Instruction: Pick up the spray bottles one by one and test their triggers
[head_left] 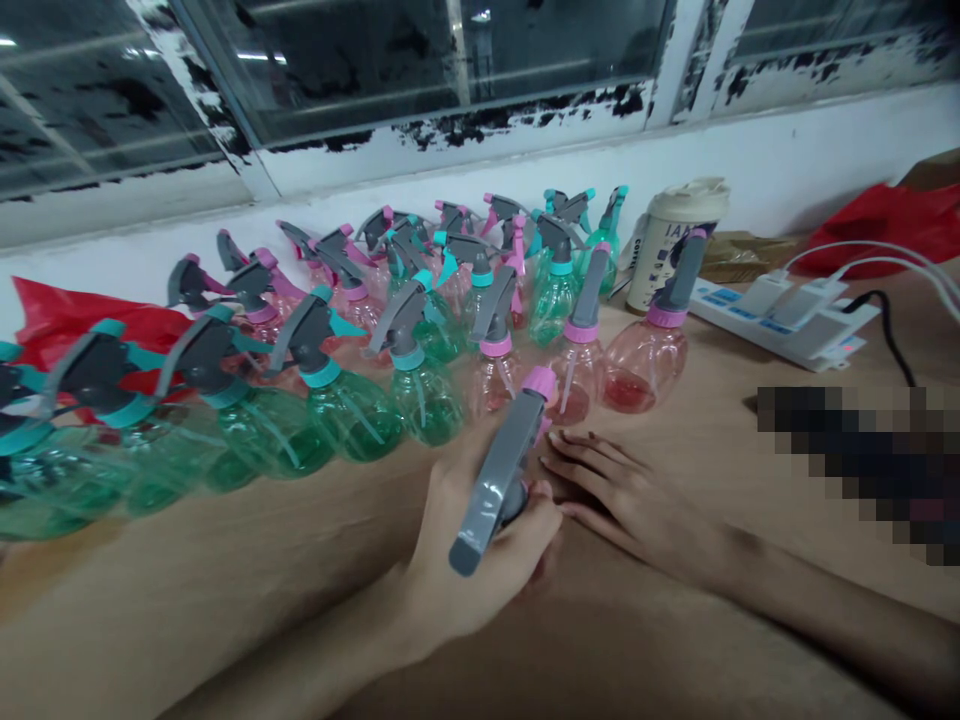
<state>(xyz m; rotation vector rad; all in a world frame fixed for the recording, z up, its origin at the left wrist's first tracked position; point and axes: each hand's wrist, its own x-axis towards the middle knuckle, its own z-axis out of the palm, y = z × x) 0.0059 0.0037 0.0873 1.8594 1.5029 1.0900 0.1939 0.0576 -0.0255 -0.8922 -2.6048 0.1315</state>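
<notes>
My left hand (450, 560) is wrapped around a spray bottle (495, 480) with a grey trigger head and a pink nozzle. The bottle's body is mostly hidden by the fingers. Just to the right, my right hand (630, 500) lies palm down on the table, fingers stretched toward the held bottle and nothing in its grip. Beyond both hands stand clear pink bottles (637, 365) with some liquid low inside. A row of green spray bottles (367, 420) with turquoise collars reaches off to the left.
More pink and green sprayers stand behind, near the windowed wall. A lidded paper cup (652, 260) is beside a white power strip (780, 325) with plugged-in chargers and cables. Red plastic (885, 230) lies at the back right, more red plastic (67, 320) at left. A pixelated patch covers the right edge.
</notes>
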